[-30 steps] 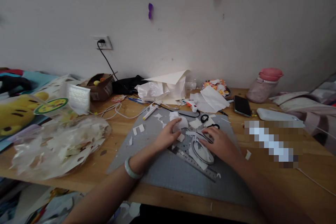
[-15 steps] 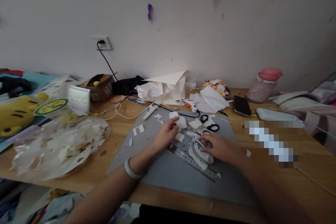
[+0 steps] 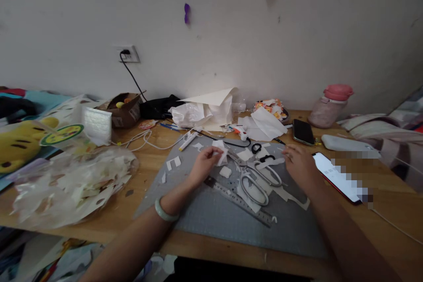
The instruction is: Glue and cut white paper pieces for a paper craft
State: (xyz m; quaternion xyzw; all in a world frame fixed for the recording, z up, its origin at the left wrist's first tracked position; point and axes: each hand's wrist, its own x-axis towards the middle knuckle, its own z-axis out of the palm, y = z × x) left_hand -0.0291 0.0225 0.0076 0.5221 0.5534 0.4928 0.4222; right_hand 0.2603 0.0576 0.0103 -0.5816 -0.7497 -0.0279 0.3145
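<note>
My left hand [image 3: 205, 165] is closed in a pinch on a small piece of white paper [image 3: 220, 150] above the grey cutting mat [image 3: 198, 218]. Off to the right, my right hand [image 3: 300, 165] has its fingertips together at the end of a thin white paper strip [image 3: 271, 163]. Between the hands lie the silver scissors [image 3: 255, 190], their blades pointing toward the left hand. Under their handles are white paper scraps [image 3: 279, 191] and a steel ruler [image 3: 239, 200]. Just behind sits a black-handled tool [image 3: 256, 148], partly covered by the strip.
A glue gun [image 3: 240, 132] and crumpled paper stand at the back. Right of the mat are a dark phone [image 3: 303, 132], a lit phone [image 3: 337, 178] and a pink-lidded bottle [image 3: 328, 105]. Plastic wrapping [image 3: 76, 185] and a lidded cup [image 3: 62, 135] are at the left.
My right hand has left the silver scissors, which now lie on the mat, and moved right and away from me to a paper strip. My left fingers have closed more on the paper.
</note>
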